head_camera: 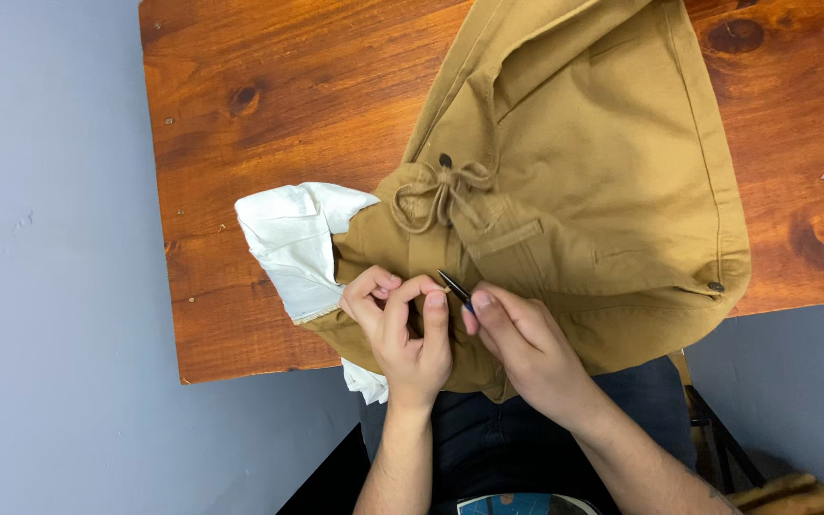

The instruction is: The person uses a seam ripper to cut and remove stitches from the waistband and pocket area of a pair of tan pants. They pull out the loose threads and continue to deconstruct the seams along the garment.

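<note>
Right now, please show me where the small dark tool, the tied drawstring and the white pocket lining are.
small dark tool (453, 285): head view, on its thin shaft.
tied drawstring (442, 191): head view, on the knot.
white pocket lining (290, 243): head view, on its middle fold.

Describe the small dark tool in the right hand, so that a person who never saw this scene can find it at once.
On the wooden table lies a tan garment with a tied drawstring. Below that knot, the right hand pinches a thin tool beside the left hand. It alone is black, slim and pointed.
</note>
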